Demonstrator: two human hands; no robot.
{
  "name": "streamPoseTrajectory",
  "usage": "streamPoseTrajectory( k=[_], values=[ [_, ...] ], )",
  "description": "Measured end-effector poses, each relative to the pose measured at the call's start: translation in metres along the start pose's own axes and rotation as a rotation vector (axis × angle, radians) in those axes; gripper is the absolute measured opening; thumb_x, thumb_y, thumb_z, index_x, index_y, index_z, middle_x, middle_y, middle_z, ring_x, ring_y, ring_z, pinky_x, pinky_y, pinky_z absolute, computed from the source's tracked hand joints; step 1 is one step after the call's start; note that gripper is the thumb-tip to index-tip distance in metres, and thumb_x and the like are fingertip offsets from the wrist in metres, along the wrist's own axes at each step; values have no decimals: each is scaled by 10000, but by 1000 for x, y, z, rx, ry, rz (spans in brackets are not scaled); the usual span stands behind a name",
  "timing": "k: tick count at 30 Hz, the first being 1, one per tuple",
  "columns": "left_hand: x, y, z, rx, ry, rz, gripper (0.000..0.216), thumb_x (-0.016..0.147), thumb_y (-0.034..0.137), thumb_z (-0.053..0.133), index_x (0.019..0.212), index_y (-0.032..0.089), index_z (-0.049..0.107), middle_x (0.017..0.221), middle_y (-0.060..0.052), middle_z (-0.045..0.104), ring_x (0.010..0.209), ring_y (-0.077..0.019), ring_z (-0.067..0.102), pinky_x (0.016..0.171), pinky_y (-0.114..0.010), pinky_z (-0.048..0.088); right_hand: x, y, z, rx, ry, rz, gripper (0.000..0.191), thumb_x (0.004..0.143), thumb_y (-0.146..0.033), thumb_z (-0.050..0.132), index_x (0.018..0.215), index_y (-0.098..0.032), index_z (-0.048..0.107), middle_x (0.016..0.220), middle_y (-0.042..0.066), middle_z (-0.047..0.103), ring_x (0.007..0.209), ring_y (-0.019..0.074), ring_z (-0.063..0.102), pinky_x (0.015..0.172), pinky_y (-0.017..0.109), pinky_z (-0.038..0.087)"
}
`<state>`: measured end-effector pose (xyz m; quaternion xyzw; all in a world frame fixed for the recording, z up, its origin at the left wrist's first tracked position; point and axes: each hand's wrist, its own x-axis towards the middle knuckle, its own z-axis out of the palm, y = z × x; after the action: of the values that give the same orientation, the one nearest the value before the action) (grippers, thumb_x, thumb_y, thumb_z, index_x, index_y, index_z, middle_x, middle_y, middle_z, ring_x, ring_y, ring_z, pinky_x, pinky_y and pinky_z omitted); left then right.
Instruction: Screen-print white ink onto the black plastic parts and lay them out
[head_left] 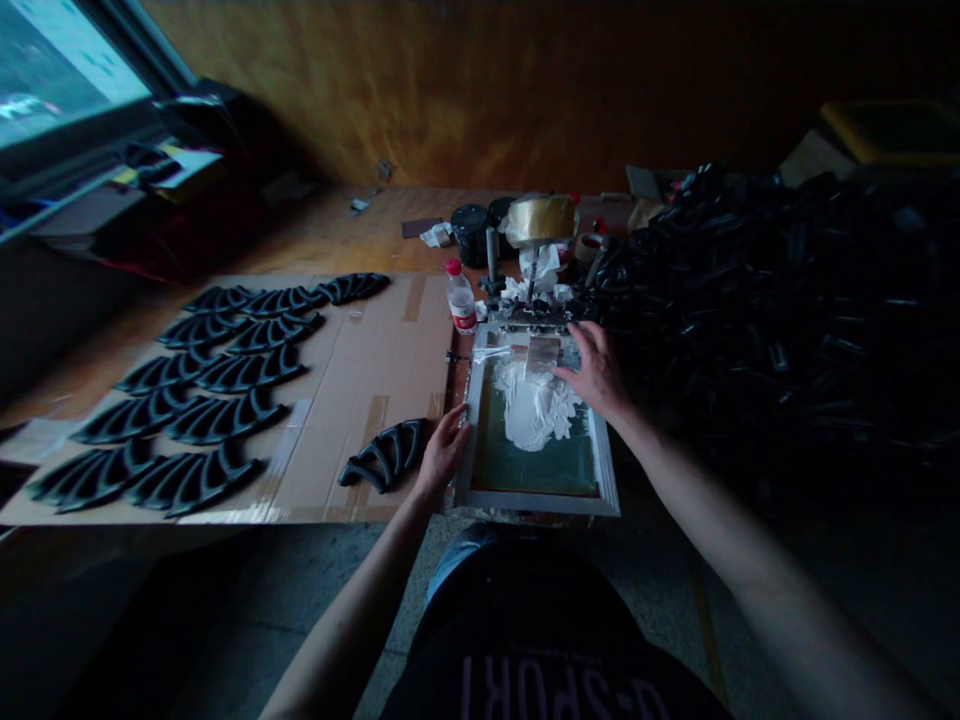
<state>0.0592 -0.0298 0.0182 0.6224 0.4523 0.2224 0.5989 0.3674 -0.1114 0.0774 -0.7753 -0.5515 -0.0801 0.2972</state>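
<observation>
A silk-screen printing frame (609, 470) lies in front of me, with thick white ink (529, 415) spread over the upper part of its green mesh (525, 470). My left hand (444, 452) is at the frame's left edge, its fingers closed against the rim; the fingertips are partly hidden. Over the top right corner of the frame, my right hand (598, 372) has its thumb and fingers apart. Its thumb comes close to a flat scraper (543, 354) resting at the top of the ink; whether they touch is unclear. Beside my left hand lies a black ribbed, curved piece (386, 455).
Several similar black pieces (247, 370) lie in rows on the cardboard sheet (352, 350) at left. A red-capped bottle (461, 298) stands behind the frame's left corner. Black parts (750, 320) are heaped at right. A clamp (534, 318) holds the frame's far end.
</observation>
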Motion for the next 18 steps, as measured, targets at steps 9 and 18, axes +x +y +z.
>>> streamPoseTrajectory(
  k=[9,18],
  values=[
    [9,-20,5,69,82,-67,588,796,496,629,1303,200,600,912,-58,703,813,-192,650,729,-275,511,-50,-40,3,58,-522,-396,282,788,-34,479,910,-178,688,918,79,668,942,215,557,848,335,434],
    [12,-27,5,25,40,-49,646,813,543,588,1340,172,553,961,-81,702,827,-190,650,730,-277,510,-67,-39,6,86,-423,-440,353,795,-29,450,1017,-157,693,962,98,669,960,227,544,847,353,449]
  ],
)
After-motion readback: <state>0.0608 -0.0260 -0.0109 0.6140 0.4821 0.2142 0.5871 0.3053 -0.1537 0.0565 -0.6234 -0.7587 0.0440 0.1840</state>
